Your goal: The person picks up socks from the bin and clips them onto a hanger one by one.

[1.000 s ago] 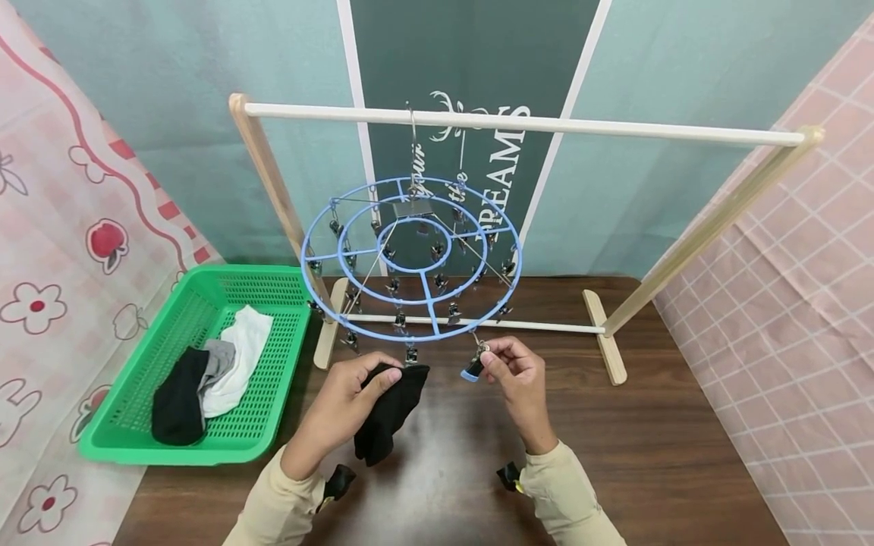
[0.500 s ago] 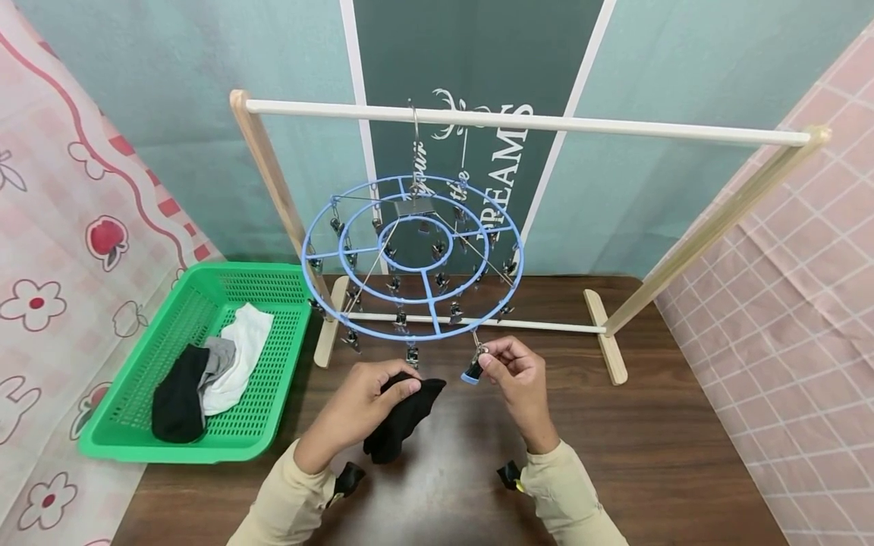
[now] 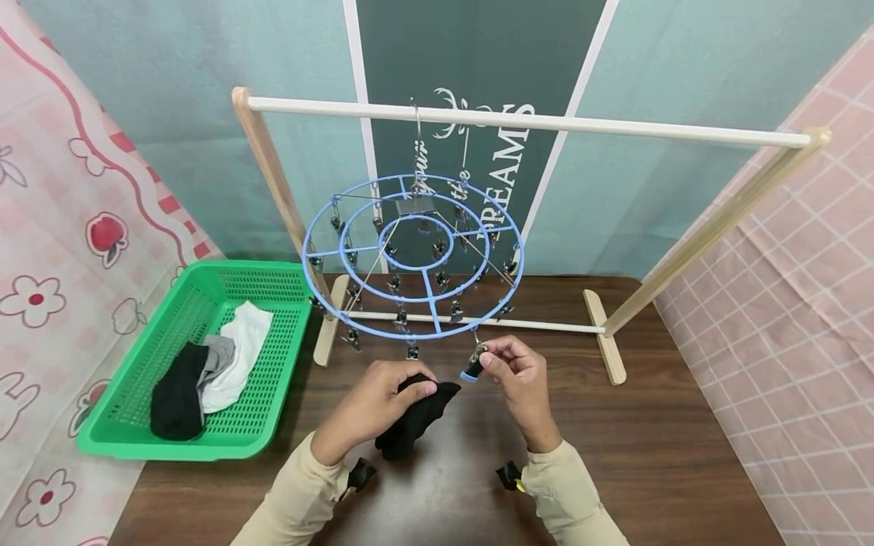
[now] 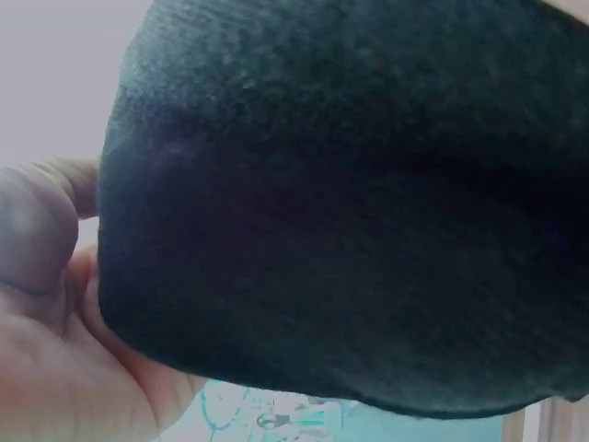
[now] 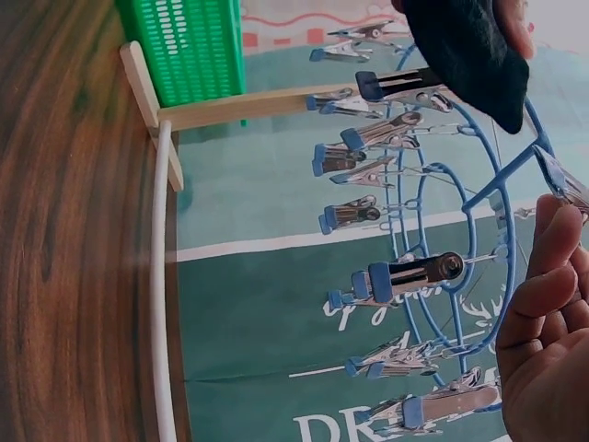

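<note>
Since the earlier frames, the left hand point(image 3: 378, 402) has carried a black cloth point(image 3: 415, 426) rightward, bringing its corner just beside the clip point(image 3: 474, 368) held by the right hand point(image 3: 522, 383), which has stayed almost where it was.

At the left of the frame, a green basket point(image 3: 171, 453) stands on the brown desk point(image 3: 683, 462) and holds a dark cloth point(image 3: 179, 396), a grey cloth point(image 3: 218, 359) and a white cloth point(image 3: 239, 356), the grey one between the other two. At lower centre, the left hand's fingers pinch the black cloth near its upper edge, and the rest droops below; it may be a sock, though the left wrist view is too close and dim to be sure. Above it, a blue ring hanger point(image 3: 431, 303) hangs by its hook from the white top bar point(image 3: 526, 121) of a wooden rack point(image 3: 705, 239), with many clips dangling from its hoops.

Just right of centre, the right hand's thumb and fingers are narrowed on the clip, whose blue tip points downward, slightly left. A pink grid-patterned sheet point(image 3: 806, 265) fills the right edge.
</note>
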The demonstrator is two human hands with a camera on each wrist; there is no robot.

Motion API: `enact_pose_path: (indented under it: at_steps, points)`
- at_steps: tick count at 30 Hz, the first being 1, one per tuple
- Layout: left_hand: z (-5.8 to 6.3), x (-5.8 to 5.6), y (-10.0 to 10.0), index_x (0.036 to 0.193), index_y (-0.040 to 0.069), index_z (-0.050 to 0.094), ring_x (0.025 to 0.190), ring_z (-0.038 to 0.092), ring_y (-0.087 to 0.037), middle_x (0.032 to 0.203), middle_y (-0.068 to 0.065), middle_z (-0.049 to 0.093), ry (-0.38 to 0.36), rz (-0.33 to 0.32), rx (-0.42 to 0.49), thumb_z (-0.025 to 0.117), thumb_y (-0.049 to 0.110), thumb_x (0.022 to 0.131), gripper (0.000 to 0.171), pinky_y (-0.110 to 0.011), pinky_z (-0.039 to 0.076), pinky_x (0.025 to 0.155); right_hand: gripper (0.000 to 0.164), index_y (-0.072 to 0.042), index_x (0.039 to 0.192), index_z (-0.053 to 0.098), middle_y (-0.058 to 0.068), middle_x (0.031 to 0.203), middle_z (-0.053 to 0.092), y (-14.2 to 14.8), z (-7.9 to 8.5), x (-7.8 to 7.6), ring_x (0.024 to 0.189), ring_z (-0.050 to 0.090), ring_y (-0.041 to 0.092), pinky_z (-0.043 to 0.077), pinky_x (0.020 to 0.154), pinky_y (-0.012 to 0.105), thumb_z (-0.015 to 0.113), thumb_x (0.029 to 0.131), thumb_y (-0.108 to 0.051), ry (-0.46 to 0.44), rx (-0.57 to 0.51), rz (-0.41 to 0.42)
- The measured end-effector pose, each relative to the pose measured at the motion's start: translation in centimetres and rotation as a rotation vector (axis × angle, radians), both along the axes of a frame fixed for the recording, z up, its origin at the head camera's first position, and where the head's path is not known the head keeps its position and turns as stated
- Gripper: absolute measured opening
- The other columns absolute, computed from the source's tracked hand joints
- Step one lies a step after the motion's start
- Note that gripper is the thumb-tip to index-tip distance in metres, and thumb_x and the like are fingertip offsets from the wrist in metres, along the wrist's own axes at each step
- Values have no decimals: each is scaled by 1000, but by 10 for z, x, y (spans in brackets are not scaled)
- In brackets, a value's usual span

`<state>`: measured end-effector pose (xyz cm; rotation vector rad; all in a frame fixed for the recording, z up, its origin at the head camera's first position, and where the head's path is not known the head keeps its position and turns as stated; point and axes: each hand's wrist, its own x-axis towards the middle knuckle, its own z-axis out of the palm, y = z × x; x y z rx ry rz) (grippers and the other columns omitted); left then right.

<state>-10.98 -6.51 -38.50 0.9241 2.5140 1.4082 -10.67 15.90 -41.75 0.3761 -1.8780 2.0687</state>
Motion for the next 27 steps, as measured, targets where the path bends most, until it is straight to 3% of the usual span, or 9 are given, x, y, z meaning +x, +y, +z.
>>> enact_pose_path:
  at_steps: [8, 21, 27]
  points:
    - [-1, -4, 9, 98, 12, 71, 87, 63, -9, 94, 4, 70, 2, -31, -33, 62, 16, 95, 10, -29, 50, 76, 5, 12, 86, 60, -2, 71, 65, 0, 1, 0, 56, 56, 8, 41, 48, 23, 58, 88, 9, -13, 33, -40]
    - [-3, -7, 18, 106, 9, 71, 94, 63, -11, 102, 1, 71, -23, -80, -10, 60, 9, 95, 15, -30, 49, 81, 7, 16, 86, 59, 0, 73, 67, 0, 3, 0, 57, 57, 9, 45, 52, 18, 60, 88, 10, -6, -18, -68]
    - [-2, -8, 20, 102, 10, 71, 78, 56, -5, 90, 6, 69, -29, -79, 12, 61, 11, 95, 13, -26, 47, 72, 6, 14, 85, 60, 0, 73, 67, 0, 2, 1, 58, 57, 7, 47, 53, 18, 60, 89, 9, -23, -4, -49]
